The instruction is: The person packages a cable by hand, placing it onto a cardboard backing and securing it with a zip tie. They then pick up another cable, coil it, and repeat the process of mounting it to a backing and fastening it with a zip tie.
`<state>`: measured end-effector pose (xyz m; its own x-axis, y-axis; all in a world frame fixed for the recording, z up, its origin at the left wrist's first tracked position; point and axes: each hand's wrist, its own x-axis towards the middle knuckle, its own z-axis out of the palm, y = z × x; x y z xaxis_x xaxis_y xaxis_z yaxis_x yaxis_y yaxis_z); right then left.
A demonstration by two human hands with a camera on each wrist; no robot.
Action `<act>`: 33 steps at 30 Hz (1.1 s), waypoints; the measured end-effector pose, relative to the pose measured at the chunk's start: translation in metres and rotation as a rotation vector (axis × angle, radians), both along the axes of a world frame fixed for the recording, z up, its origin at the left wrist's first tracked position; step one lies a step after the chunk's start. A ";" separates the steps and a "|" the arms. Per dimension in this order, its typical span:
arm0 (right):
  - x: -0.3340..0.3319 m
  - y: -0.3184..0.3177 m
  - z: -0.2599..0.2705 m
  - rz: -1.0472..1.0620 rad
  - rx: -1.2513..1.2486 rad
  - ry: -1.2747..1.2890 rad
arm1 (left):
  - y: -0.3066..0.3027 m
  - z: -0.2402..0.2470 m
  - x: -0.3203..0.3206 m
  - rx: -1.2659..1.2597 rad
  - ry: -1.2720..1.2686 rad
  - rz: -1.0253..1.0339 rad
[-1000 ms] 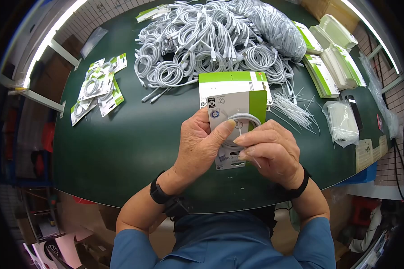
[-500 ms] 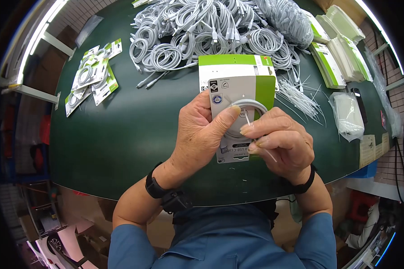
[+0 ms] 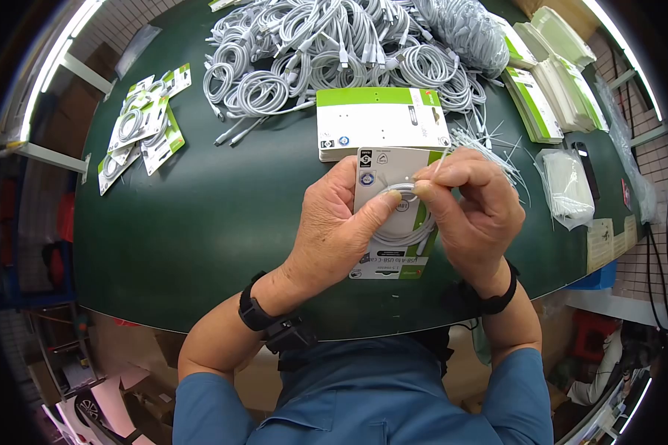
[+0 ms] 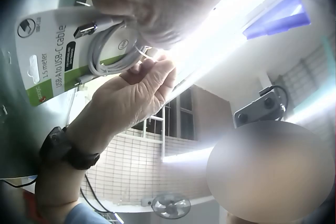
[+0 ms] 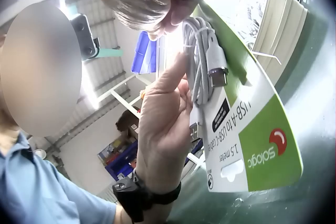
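My left hand [image 3: 338, 230] grips a white-and-green card [image 3: 382, 165] by its left side, thumb pressing on a coiled white USB cable [image 3: 404, 239] that lies against the card's face. At the top of the coil, my right hand [image 3: 482, 211] pinches a thin white cable tie [image 3: 442, 162] between thumb and forefinger, its tail pointing upward. In the right wrist view, the cable's metal plug [image 5: 218, 78] hangs beside the coil, over the printed card [image 5: 268, 129]. My left hand's other fingers are hidden behind the card.
Just beyond my hands lies a stack of cards [image 3: 378, 122]. A big heap of coiled cables [image 3: 326, 52] covers the back. Loose cable ties [image 3: 490, 152], a bag of ties [image 3: 564, 189] and card stacks [image 3: 534, 107] are at right; carded cables [image 3: 145, 126] lie left.
My right hand has moved from the coil's lower right up to its top, and the tie's tail now points up instead of down. My left hand keeps its grip on the card.
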<state>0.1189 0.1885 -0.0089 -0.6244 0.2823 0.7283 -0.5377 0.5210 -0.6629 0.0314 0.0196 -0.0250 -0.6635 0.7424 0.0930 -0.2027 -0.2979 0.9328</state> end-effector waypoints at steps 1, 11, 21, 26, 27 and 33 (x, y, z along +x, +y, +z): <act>0.002 0.002 0.002 -0.004 0.033 -0.031 | 0.000 0.000 0.001 0.003 -0.005 -0.001; -0.003 0.011 0.010 -0.121 0.427 -0.009 | -0.001 -0.005 -0.004 -0.066 0.033 -0.066; 0.014 0.016 0.010 -0.096 0.593 0.094 | 0.002 -0.002 0.000 0.036 0.046 0.003; 0.018 0.014 0.012 -0.104 0.571 0.088 | 0.000 0.000 0.000 0.029 0.054 0.003; 0.018 0.013 0.011 -0.108 0.565 0.086 | 0.000 0.001 0.000 0.021 0.062 0.005; 0.019 0.016 0.010 -0.072 0.525 0.062 | -0.005 0.003 -0.004 -0.034 0.095 -0.072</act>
<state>0.1376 0.2041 0.0011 -0.5681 -0.0892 0.8181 -0.5182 0.8111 -0.2714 0.0273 0.0147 -0.0216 -0.5980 0.7914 0.1272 -0.1321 -0.2538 0.9582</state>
